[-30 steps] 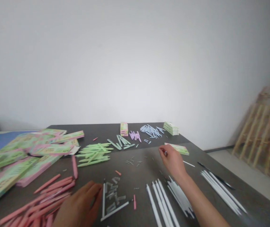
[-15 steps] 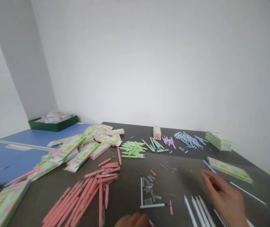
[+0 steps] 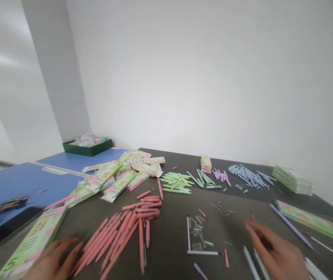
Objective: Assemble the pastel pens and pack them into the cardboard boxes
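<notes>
On the dark counter [image 3: 169,264]: pen parts lie sorted by colour in loose heaps.
Left hand [image 3: 51,262]: low at the near left edge, palm down, fingers spread wide with no grip on anything, fingertips at the near end of the pink pen barrels [image 3: 125,229].
Pink heap: long pieces lie flat in a fan that runs from the left hand toward the middle of the counter.
Nearest carton [image 3: 32,245]: green and pink, lying flat just beside the left hand on its outer side.
Right hand [image 3: 274,254]: at the near right, fingers stretched forward over the counter. Blur and a dark patch under the fingers make it impossible to tell whether it grips anything.
Beside the right hand: the white refills [image 3: 249,262], thin rods lying flat and partly covered by it.
Between the hands: grey small parts [image 3: 197,233], scattered and bordered by two white rods [image 3: 203,252] set in an L.
Beyond the right hand: a purple pen [image 3: 290,225] lies alone, near a flat carton [image 3: 309,219] by the right edge.
Far side: green barrels [image 3: 175,182], teal barrels [image 3: 201,179], purple pieces [image 3: 221,175] and blue pieces [image 3: 249,177] lie in a row of heaps. A small box [image 3: 205,164] stands among them, and a stack of cartons [image 3: 293,181] sits at the far right.
Left of centre: a pile of cartons [image 3: 122,175] lies where the counter meets the blue table [image 3: 23,181].
Blue table: a green tray [image 3: 87,147] sits at its far corner by the wall [image 3: 201,77].
</notes>
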`<action>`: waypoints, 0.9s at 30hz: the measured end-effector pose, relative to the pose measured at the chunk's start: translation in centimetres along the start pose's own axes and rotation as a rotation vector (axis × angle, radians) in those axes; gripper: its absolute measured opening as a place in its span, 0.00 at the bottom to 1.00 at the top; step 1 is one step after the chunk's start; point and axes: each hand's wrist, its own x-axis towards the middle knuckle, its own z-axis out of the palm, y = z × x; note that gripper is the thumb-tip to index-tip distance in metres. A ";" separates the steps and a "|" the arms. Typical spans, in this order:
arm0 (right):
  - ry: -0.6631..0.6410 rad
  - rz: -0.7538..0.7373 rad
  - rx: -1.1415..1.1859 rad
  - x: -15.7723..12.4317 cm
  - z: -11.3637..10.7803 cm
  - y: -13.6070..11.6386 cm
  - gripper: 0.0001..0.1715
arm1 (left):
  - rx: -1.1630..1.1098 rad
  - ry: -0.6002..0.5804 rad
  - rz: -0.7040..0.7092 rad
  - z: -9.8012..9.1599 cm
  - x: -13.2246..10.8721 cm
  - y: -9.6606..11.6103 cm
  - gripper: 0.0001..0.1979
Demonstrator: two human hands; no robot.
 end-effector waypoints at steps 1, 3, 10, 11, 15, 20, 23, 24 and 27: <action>-0.048 -0.071 0.038 0.2 0.4 -1.6 0.11 | -0.007 -0.036 -0.033 -0.7 0.6 0.1 0.17; -0.234 -0.171 0.107 0.3 1.9 -5.7 0.09 | -0.006 -0.145 -0.099 -1.9 1.6 0.9 0.19; -0.778 -0.041 0.039 -1.4 10.8 -21.9 0.25 | 0.040 -0.319 -0.069 -1.4 2.6 4.0 0.23; -0.804 0.004 0.003 -1.6 11.8 -23.3 0.29 | 0.049 -0.317 -0.060 -1.1 2.5 4.1 0.21; -0.875 0.077 -0.107 -1.8 13.9 -25.8 0.30 | 0.068 -0.308 -0.050 -0.7 2.3 4.6 0.15; -0.883 0.037 -0.153 -1.4 14.0 -25.1 0.32 | 0.048 -0.341 -0.059 -1.2 2.8 5.0 0.14; -0.859 -0.007 -0.110 -1.7 13.6 -24.1 0.33 | 0.028 -0.336 -0.037 -1.1 3.1 5.1 0.14; -0.824 -0.017 -0.090 -1.9 13.3 -23.7 0.32 | 0.021 -0.337 -0.032 -1.1 3.2 5.1 0.14; -0.645 -0.033 0.039 -1.9 11.6 -22.4 0.25 | 0.000 -0.346 -0.019 -0.8 3.6 5.2 0.14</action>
